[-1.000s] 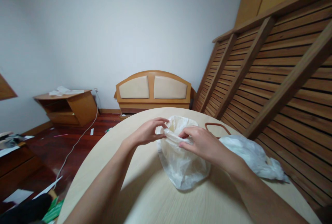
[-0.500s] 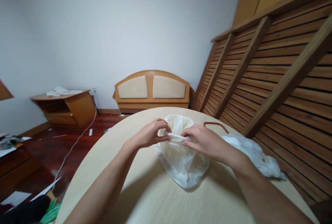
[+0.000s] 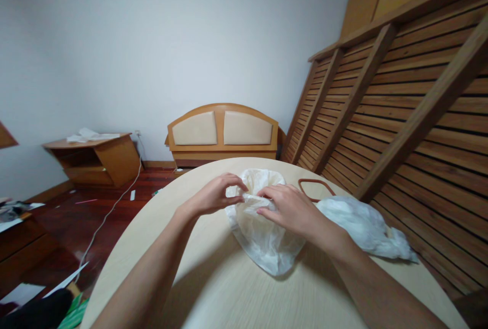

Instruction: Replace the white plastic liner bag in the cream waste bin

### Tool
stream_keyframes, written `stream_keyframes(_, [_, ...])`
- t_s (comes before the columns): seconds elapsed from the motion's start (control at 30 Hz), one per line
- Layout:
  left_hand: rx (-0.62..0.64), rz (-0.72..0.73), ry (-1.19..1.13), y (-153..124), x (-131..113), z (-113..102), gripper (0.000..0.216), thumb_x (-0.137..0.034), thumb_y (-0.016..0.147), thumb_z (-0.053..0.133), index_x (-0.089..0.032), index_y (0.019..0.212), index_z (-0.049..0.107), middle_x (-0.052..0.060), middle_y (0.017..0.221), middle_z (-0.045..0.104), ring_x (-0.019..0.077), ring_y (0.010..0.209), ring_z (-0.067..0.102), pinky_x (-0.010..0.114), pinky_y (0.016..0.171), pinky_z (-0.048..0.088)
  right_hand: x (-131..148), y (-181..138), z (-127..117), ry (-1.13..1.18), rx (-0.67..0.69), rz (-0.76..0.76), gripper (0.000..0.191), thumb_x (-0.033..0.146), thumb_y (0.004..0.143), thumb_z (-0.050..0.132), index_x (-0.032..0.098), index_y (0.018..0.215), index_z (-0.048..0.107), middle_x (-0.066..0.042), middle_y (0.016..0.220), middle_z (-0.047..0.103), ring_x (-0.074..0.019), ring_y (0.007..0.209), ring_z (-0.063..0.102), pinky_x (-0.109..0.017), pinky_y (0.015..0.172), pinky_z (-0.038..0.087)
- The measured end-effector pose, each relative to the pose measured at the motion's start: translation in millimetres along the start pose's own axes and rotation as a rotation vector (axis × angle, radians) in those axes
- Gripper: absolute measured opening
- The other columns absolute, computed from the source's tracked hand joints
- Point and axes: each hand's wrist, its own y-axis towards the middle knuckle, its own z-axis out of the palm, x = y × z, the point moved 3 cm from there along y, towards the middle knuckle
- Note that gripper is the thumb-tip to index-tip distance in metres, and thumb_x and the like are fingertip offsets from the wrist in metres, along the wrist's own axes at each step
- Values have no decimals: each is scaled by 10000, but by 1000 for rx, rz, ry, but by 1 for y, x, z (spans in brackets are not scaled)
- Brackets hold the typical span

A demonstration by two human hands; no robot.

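A thin white plastic bag (image 3: 272,247) sits on the round table (image 3: 213,288), its mouth facing up and its lower part crumpled. My left hand (image 3: 219,194) has its thumb and forefinger curled at the left of the bag's rim, a small gap showing between them. On the other side, my right hand (image 3: 287,207) holds the near rim with thumb and fingers, palm down. The far side of the mouth stands up behind both hands. Part of the bag's right side is hidden under my right hand.
Right of my hands lie a filled translucent bag (image 3: 358,225) and a brown loop-shaped frame (image 3: 316,181). A slatted wooden panel (image 3: 381,115) leans along the right. Beyond the table are a headboard (image 3: 224,125) and a low cabinet (image 3: 110,161); a white cable (image 3: 110,212) crosses the floor.
My right hand has shifted slightly left along the rim and its fingers have spread a little. The rim, tightly pulled before, is looser now. My left hand moved slightly left.
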Motion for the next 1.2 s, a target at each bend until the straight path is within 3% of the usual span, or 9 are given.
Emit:
stream_keyframes(0.13, [-16, 11, 150, 3, -6, 8, 173, -345, 878, 736, -200, 962, 697, 59, 970, 718, 228, 1032, 620, 350, 932, 488, -1, 1, 4, -10, -4, -4, 217, 362, 919, 676, 207, 1069, 706, -66, 1052, 763, -275, 1031, 695, -386, 904, 478])
stream_keyframes(0.33, [-45, -95, 329, 6, -20, 17, 252, -442, 877, 707, -193, 892, 672, 91, 984, 719, 280, 1051, 610, 379, 865, 513, -1, 0, -1, 30, -46, -12, 230, 361, 882, 722, 202, 1045, 687, -51, 1044, 745, -245, 1015, 685, -371, 886, 495])
stream_keyframes(0.5, [-70, -109, 322, 7, -24, 17, 283, -475, 893, 677, -193, 874, 675, 81, 941, 723, 273, 1015, 621, 386, 862, 514, 7, 0, -1, -35, -100, 62, 354, 461, 806, 789, 201, 1018, 677, -60, 1050, 730, -268, 1025, 668, -412, 899, 507])
stream_keyframes(0.67, [-58, -83, 264, 6, -27, 14, 255, -414, 968, 571, -200, 892, 688, 76, 962, 730, 256, 1049, 610, 382, 915, 505, 5, 3, 6, -176, -132, 87, 291, 322, 840, 760, 190, 1081, 665, -89, 1096, 704, -297, 1116, 624, -439, 947, 501])
stream_keyframes(0.97, [-21, 20, 227, 7, -24, 17, 158, -290, 958, 594, -209, 1049, 694, 72, 1035, 727, 241, 1065, 602, 381, 951, 510, -13, -10, -10, -294, -38, 371, 394, 340, 862, 725, 156, 1195, 626, -167, 1256, 644, -336, 1108, 661, -418, 894, 521])
stream_keyframes(1.13, [-35, -10, 262, 7, -22, 18, 135, -303, 952, 616, -205, 1006, 692, 83, 1035, 726, 240, 1051, 614, 377, 927, 520, -11, -10, -15, -300, 98, 487, 346, 435, 915, 673, 151, 1112, 669, -164, 1021, 754, -355, 992, 722, -386, 753, 518])
stream_keyframes(1.2, [-43, -12, 274, 7, -22, 17, 138, -312, 950, 619, -203, 995, 688, 82, 1028, 729, 245, 1048, 615, 379, 920, 521, -11, -10, -15, -325, 116, 477, 342, 441, 923, 667, 156, 1112, 686, -167, 1029, 759, -358, 999, 722, -386, 758, 514])
